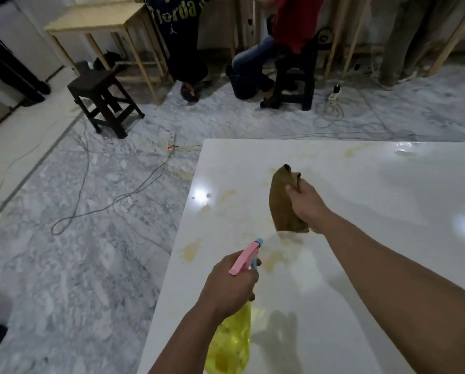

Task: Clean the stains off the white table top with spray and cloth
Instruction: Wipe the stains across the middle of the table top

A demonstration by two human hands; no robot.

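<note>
Several yellowish stains (192, 249) mark the white counter (361, 265), scattered across its left part from the middle of the frame down toward the lower centre, with a fainter streak near the counter's far edge at upper right. The left grip (230, 286) is wrapped tight around a spray bottle (232, 344) at lower centre; the bottle has a see-through yellow body and a pink head with a blue nozzle (258, 242) that points up the frame toward the stains, and a pale mist hangs just past the nozzle. The right grip (307, 205), a little right of centre, is clenched on a brown cloth (282, 201), which hangs bunched from the fist above the counter, its lower end just above a wet patch; whether it touches the surface cannot be told. Both forearms are bare and reach in from the bottom and the right edge.

Beyond the counter lies a grey marbled floor (90, 265) with cables and a power strip (171, 141). A dark wooden stool (101, 98) stands at upper left, beside a pale wooden table (96, 22). Along the top edge two people are partly seen, one seated on another dark stool (296, 79)
</note>
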